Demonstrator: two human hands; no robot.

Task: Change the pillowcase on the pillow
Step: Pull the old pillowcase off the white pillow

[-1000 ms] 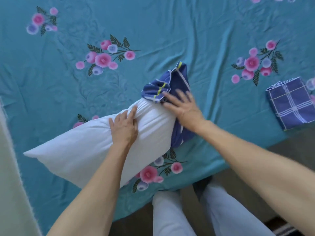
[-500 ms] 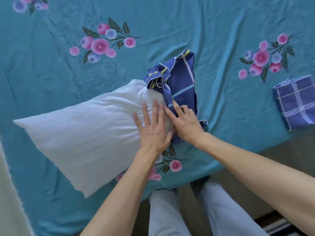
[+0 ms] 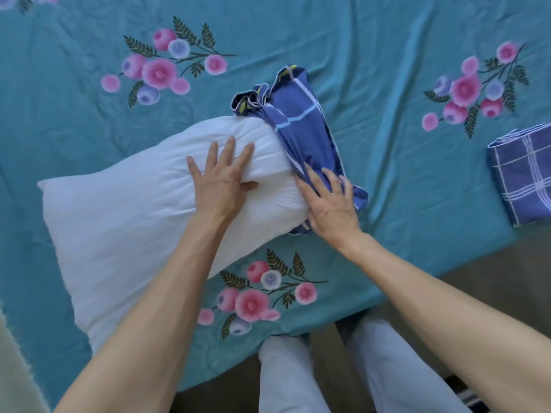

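A bare white pillow lies across the teal flowered bedsheet. A blue checked pillowcase is bunched over the pillow's right end only. My left hand presses flat on the pillow near that end, fingers spread, thumb dug into a fold. My right hand lies at the near right corner, its fingers on the gathered blue cloth. Whether it pinches the cloth cannot be made out for sure.
A second blue checked pillowcase, folded, lies on the bed at the right edge. The bed's near edge runs diagonally above my legs in light trousers. Brown floor shows at the lower right; a pale cloth edge shows at the lower left.
My left hand has shifted left and farther up the pillow, spreading its fingers. My right hand has moved right onto the bunched pillowcase at the near corner. The view has closed in.
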